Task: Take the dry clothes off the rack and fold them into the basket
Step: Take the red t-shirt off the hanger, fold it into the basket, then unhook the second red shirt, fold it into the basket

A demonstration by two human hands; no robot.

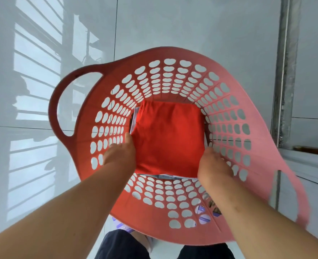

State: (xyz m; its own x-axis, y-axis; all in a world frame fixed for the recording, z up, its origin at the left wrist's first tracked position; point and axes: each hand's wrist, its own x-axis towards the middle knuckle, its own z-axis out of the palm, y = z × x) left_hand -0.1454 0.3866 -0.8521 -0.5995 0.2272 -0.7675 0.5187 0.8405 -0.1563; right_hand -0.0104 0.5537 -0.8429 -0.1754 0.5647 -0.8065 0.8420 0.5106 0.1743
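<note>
The left hand (120, 156) and right hand (214, 165) grip the side edges of a folded red garment (167, 139), fingers tucked under. It lies between them on folded clothes (170, 177) in the basket (165, 79).

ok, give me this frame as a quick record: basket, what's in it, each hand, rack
basket: red perforated plastic basket on pale tiled floor, loop handle at left
top item: folded red garment, low in the basket's middle
under it: pale cloth, only edges showing at the near and left sides
left hand: holds the garment's left edge, thumb on top
right hand: at the garment's near right corner, fingers hidden
rack: not in view
</note>
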